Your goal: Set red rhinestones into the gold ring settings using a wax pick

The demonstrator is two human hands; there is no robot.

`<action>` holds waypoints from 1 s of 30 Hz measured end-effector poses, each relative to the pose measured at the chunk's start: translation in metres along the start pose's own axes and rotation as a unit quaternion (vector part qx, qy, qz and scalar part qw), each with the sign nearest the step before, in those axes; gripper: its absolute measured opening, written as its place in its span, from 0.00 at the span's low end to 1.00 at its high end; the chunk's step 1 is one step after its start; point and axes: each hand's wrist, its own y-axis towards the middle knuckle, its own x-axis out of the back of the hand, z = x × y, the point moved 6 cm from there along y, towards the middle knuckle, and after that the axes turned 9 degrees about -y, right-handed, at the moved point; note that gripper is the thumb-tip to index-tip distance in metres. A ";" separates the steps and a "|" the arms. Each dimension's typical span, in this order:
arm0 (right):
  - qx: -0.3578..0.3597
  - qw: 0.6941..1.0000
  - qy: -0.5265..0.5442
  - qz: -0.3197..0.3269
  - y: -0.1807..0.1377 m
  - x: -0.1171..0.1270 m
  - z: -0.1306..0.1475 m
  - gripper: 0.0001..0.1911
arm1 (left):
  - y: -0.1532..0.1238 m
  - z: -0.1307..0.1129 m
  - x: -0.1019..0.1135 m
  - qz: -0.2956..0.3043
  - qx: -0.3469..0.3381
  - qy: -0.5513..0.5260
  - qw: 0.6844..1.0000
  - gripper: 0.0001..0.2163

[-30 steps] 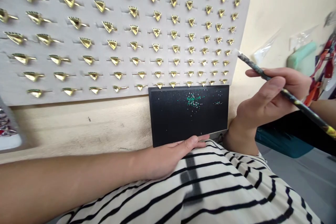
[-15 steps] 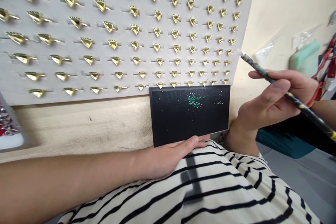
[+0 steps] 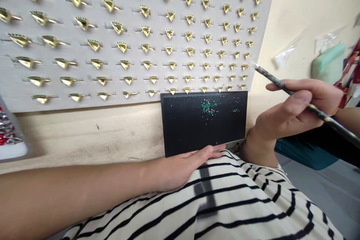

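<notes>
Hiding part of the left hand (image 3: 182, 167), the striped shirt (image 3: 225, 202) covers its lower side, so only the top of the hand and one long finger show. The far end of the stick (image 3: 281, 84) runs off the right edge of the picture. The board (image 3: 135, 37) of gold rings (image 3: 168, 50) is cut off at the top and left. The tiny green stones (image 3: 209, 107) on the black tray (image 3: 197, 131) are too small to make out one by one. The left hand lies flat and loose, holding nothing, with its fingertips resting on the near edge of the black tray. The right hand (image 3: 292, 114) is closed on the stick, pinching it between the thumb and the first finger. The stick is tilted, and its pale tip sits just beside the bottom right corner of the board, near the last rings. The tray lies on the wooden table (image 3: 84, 135), right against the bottom edge of the board.
</notes>
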 end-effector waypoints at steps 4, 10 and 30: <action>0.013 1.000 0.001 0.015 0.000 0.002 0.003 0.14 | 0.004 0.005 0.002 -0.007 -0.013 -0.012 1.000 0.25; 0.017 0.998 -0.031 0.044 -0.001 0.000 0.006 0.14 | 0.004 0.007 0.002 -0.008 -0.010 -0.009 1.000 0.25; 0.034 0.998 -0.039 0.035 0.000 0.002 0.006 0.13 | 0.000 0.001 0.000 0.003 -0.002 -0.005 1.000 0.26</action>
